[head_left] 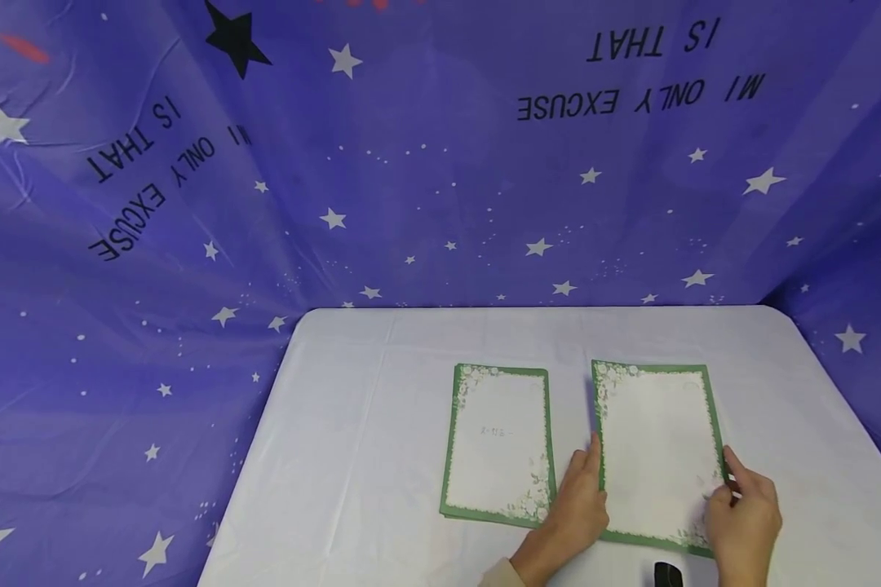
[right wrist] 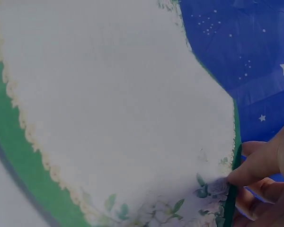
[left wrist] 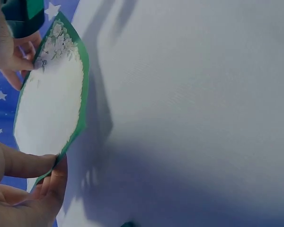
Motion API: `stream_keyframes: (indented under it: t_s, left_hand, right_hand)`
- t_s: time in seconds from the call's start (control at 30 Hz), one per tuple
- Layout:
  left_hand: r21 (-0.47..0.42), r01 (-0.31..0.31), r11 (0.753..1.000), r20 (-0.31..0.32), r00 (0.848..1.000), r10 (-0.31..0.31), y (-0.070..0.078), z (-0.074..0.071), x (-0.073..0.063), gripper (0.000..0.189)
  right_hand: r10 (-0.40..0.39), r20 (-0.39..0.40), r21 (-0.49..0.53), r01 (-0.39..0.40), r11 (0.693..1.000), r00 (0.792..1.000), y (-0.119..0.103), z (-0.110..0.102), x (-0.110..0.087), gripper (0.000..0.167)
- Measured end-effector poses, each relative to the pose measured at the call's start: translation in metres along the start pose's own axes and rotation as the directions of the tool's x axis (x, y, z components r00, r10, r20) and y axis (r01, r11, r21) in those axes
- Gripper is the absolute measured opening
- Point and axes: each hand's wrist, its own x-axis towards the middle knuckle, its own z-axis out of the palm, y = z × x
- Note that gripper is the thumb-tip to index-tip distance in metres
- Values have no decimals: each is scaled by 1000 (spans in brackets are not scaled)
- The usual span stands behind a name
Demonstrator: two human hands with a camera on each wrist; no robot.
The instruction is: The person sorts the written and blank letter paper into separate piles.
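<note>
Both my hands hold up a green-bordered sheet of paper (head_left: 653, 448) with white flowers printed in its corners and a blank middle. At its left edge, my left hand (head_left: 576, 505) pinches the paper between thumb and fingers, as the left wrist view shows. My right hand (head_left: 749, 518) pinches the opposite edge near the lower corner, thumb on the printed face. The sheet (right wrist: 109, 109) bows between the hands and casts a shadow on the table. Left of it lies a small stack of matching sheets (head_left: 495, 448); the top one bears a faint handwritten line.
A white-covered table (head_left: 352, 391) lies beneath the papers. Purple-blue curtains (head_left: 426, 163) with stars and lettering stand behind it and at both sides. A small dark object (head_left: 667, 574) shows at the bottom edge of the head view.
</note>
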Motion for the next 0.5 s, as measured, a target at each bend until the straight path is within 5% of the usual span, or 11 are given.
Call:
stream_keyframes:
  t_s: [0.23,0.5]
  left_hand:
    - [21,-22,1000,5,1000,22,-6,8,8,83]
    - [6,38,999,28,999,-38,-10,9,13,77]
  right_hand:
    - [8,118,-37,-3,999,993,5,7,9,61]
    - [88,268,-123,-57,991,959,26,19,23,66]
